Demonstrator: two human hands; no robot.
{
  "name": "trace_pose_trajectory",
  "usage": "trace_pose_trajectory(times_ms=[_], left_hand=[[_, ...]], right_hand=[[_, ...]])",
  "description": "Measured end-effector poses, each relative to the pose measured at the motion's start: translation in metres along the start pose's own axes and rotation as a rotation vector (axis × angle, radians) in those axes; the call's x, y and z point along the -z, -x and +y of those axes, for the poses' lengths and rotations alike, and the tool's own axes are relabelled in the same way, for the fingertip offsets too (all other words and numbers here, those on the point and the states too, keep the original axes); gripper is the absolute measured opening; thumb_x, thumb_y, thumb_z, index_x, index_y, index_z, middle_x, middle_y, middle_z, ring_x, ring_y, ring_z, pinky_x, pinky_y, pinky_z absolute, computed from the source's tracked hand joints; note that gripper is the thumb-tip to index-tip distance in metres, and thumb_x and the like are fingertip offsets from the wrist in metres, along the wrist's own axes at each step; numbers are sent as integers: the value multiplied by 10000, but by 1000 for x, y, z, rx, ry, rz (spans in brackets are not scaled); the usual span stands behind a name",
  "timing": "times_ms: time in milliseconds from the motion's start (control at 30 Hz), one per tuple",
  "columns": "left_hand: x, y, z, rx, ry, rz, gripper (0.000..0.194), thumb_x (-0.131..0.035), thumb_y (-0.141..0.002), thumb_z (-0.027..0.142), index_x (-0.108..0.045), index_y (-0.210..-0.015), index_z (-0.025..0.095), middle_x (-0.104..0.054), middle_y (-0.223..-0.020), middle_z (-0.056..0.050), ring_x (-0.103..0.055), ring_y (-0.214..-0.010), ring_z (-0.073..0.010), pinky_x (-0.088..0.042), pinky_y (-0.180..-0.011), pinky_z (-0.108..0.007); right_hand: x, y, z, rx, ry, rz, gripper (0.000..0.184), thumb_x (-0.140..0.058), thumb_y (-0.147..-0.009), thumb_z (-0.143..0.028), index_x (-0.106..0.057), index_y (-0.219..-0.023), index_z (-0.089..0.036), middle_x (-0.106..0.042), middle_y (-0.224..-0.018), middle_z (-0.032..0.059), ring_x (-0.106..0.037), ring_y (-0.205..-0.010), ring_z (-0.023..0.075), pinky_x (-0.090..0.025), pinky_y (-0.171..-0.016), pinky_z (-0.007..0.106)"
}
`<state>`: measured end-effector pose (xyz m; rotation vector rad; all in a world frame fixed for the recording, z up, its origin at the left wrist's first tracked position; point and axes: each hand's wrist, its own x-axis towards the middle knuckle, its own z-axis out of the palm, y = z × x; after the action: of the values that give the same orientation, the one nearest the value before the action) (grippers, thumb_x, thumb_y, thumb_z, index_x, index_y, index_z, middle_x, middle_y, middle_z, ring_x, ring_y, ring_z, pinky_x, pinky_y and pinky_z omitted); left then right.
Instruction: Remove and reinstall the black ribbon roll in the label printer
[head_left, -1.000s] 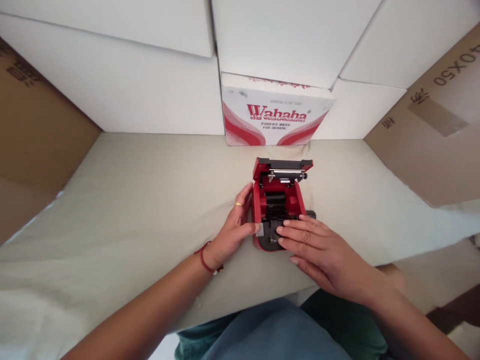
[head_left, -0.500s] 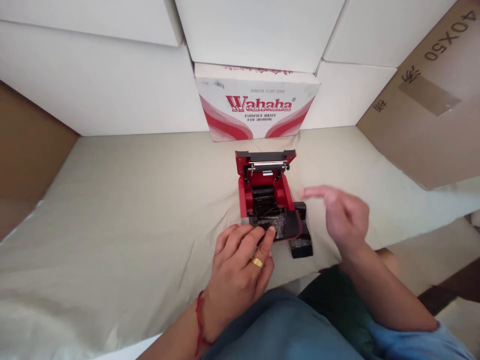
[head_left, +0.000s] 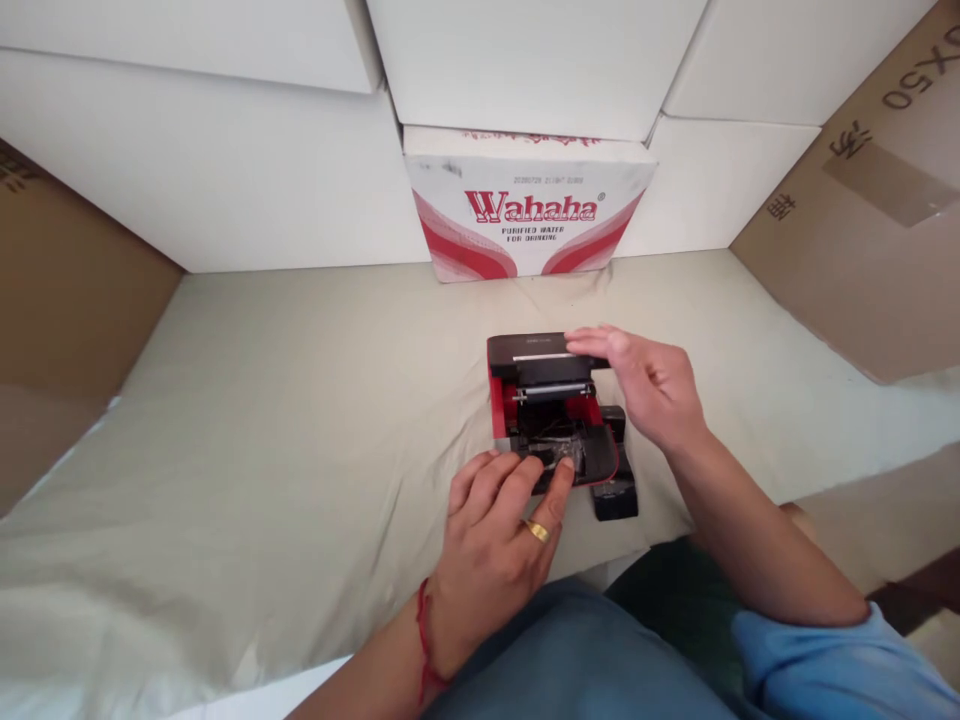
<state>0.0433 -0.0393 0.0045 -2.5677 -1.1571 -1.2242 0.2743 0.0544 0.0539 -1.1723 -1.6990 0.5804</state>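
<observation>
A small red and black printer (head_left: 551,415) sits on the cloth-covered table (head_left: 300,400), its hinged lid (head_left: 536,352) tilted partway down over the body. My right hand (head_left: 645,385) rests its outstretched fingers on top of that lid. My left hand (head_left: 495,535), with a gold ring and a red wrist thread, lies fingers flat on the printer's front edge, pressing it down. A small black block (head_left: 616,495) lies at the printer's right front corner.
A white and red Wahaha carton (head_left: 529,210) stands just behind the printer. White boxes (head_left: 225,180) line the back. Brown cardboard boxes flank the left (head_left: 60,300) and right (head_left: 862,220). The table's near edge runs just before my lap.
The printer's lid has swung down from upright to partly closed under my right hand, which moved from beside the printer onto the lid. My left hand stays on the front edge.
</observation>
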Motion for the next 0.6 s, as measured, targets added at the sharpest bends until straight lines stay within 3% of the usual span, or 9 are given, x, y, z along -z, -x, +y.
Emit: trace_pose_trajectory(times_ms=[167,367,433,500,567,600], left_hand=[[-2,3,-2,7,-3,-31,401,-715,-1039,44,-786,-1403,197,-825,-1159,-99,-690,-1181,-281,-482,-1199,-453],[5,2,-5,30,91,-26,418,-704,-1063,73,-766,-1455,203,-798,-1188,-95,-696,-1171,-270,-512,-1174,-449],[9,0,-15,149,195,16,461,-692,-1079,90,-747,-1509,246,-778,-1241,-82,-713,-1179,-249,-556,-1137,-424],[9,1,-33,370,324,71,482,-709,-1095,153,-741,-1543,327,-764,-1345,-68,-739,-1249,-237,-588,-1149,-415],[4,4,-53,613,529,94,470,-748,-1085,289,-737,-1549,362,-749,-1466,-71,-733,-1405,-276,-566,-1272,-482],[-1,7,-62,717,685,72,575,-761,-1061,357,-675,-1629,364,-714,-1587,-88,-715,-1488,-301,-554,-1318,-521]], right_hand=[[10,40,9,181,263,-190,417,-526,-1272,-428,-912,-1370,-301,-917,-1427,75,-835,-1451,268,-487,-1426,576],[7,62,22,196,316,-246,373,-576,-1237,-284,-886,-1445,-292,-866,-1528,95,-791,-1519,253,-536,-1397,543],[6,60,21,165,299,-230,355,-583,-1239,-284,-902,-1395,-291,-888,-1486,89,-813,-1486,257,-540,-1391,557],[5,58,16,131,275,-209,346,-581,-1245,-304,-908,-1355,-293,-901,-1459,82,-819,-1478,268,-533,-1395,588],[3,61,10,125,255,-181,340,-581,-1245,-320,-896,-1369,-288,-899,-1467,86,-811,-1492,279,-507,-1413,617],[2,64,6,141,250,-168,338,-583,-1242,-321,-883,-1395,-282,-894,-1480,93,-806,-1500,282,-492,-1424,623]])
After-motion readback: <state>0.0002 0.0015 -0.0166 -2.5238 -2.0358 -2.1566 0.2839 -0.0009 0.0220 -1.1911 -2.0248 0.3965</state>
